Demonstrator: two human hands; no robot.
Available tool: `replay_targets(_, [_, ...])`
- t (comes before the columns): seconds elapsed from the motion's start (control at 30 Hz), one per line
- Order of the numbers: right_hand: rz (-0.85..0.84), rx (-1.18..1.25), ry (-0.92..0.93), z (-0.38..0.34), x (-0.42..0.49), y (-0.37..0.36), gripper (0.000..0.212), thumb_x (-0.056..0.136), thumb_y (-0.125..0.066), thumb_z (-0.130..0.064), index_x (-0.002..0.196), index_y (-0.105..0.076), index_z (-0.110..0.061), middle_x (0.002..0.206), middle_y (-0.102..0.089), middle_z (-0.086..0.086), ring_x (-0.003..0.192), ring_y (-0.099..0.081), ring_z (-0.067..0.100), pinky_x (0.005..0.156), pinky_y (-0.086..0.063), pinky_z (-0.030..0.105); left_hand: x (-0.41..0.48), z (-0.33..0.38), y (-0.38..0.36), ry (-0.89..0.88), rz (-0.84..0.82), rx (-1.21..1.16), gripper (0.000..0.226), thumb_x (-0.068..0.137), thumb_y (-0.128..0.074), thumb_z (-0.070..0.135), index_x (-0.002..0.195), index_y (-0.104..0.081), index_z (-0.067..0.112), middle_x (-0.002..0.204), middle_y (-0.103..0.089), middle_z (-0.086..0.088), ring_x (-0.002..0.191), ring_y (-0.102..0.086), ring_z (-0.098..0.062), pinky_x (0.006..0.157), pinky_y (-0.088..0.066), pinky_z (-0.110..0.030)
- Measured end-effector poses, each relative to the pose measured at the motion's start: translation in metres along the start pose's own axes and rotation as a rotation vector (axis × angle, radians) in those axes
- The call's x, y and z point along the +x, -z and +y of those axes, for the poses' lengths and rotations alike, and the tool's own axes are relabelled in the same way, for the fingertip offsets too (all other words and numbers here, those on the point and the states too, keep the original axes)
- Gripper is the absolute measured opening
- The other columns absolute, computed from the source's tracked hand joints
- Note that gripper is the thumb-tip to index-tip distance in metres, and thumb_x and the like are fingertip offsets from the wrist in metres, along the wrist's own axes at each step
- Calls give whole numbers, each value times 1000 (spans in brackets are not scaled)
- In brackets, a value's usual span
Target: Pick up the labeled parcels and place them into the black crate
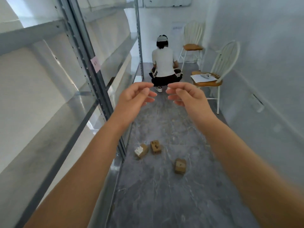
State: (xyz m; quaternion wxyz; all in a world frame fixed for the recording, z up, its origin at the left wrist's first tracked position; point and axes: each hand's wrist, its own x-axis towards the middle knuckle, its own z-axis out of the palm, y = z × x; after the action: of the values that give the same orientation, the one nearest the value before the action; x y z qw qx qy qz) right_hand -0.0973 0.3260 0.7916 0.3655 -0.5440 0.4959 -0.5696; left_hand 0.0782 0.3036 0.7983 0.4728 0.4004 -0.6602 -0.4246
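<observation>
A metal shelf rack [92,66] lines the left, the left hand [134,96] and right hand [185,95] hover loosely curled and empty above three cardboard parcels [155,146] on the grey floor [164,195], and two white chairs [218,69] stand right.

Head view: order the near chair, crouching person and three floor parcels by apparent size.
1. near chair
2. crouching person, farther away, so true size unsure
3. labelled parcel, middle parcel and right parcel look alike; unranked

You get bright, even light w/ soft shadows; glare on the grey metal shelving rack [96,79], wide-angle bend at edges, slight blur overall.
</observation>
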Motion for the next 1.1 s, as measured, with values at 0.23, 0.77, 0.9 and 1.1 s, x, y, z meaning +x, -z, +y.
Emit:
replay_targets(0.23, [77,32,-84,44,60,28,27,97,-42,-7,98,-65,-21,90,-69,-7,78,-63,5,70,-47,14,80,-38,-34,9,-90,-41,20,99,-46,16,108,-63,18,88,-72,8,81,-69,-4,75,-52,-15])
replay_targets(0.77, [35,13,-170,133,250,82,26,97,-42,-7,100,-65,-20,89,-69,-8,78,-62,0,70,-48,11,263,-116,-110,131,-14,-216,21,99,-45,11,101,-64,20,83,-72,6,79,-69,-7,72,-52,-15])
replay_targets(0.9, [65,1,-224,166,296,71,29,97,-43,-8,94,-66,-26,86,-70,-12,79,-64,-1,71,-48,12,314,-154,-93,145,-38,-163,22,99,-45,10,97,-63,23,77,-72,12,77,-68,-4,70,-50,-13])
replay_targets(1.1, [138,-26,-301,215,371,34,27,96,-43,-6,96,-65,-22,90,-68,-9,81,-61,3,77,-46,19,390,-220,-53,189,-117,-88,19,98,-45,5,103,-62,13,85,-69,2,74,-65,-2,67,-46,-8])
